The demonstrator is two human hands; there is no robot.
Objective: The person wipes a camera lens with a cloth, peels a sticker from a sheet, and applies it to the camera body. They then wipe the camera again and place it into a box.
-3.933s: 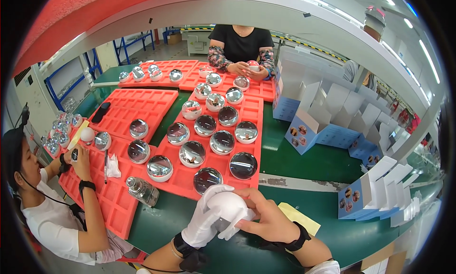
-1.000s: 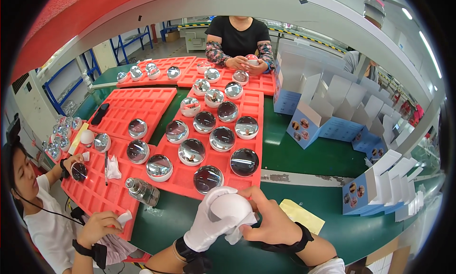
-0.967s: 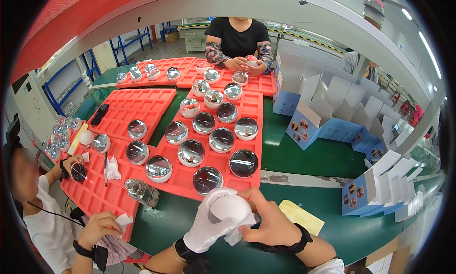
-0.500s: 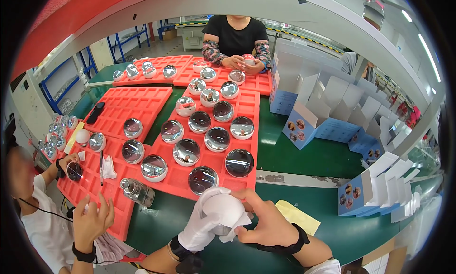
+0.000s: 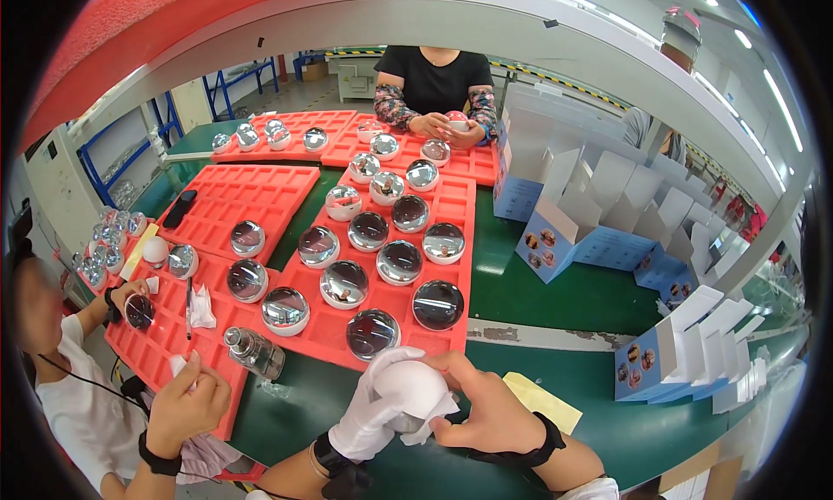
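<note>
My left hand (image 5: 357, 420), in a white glove, is wrapped round a ball (image 5: 411, 387) just past the near edge of the red tray. The ball's white side faces up, and a shiny part shows below it. My bare right hand (image 5: 493, 406) presses a thin white wipe (image 5: 441, 407) against the ball's right side with thumb and fingers. Part of the wipe is hidden under the fingers. Several mirrored balls with white bottoms sit in the red tray (image 5: 425, 340) ahead; the nearest is a dark mirrored ball (image 5: 373, 333).
A glass bottle (image 5: 254, 352) stands at the left tray's edge. A yellow paper (image 5: 542, 402) lies beyond my right wrist. Open blue boxes (image 5: 646, 361) line the right side. A co-worker's hand (image 5: 189, 405) is close on the left; another person (image 5: 434, 88) sits across.
My hands keep nearly the same hold on the ball and wipe. The left co-worker's nearer hand has moved right, its fingers now drawn together. The view has tilted slightly.
</note>
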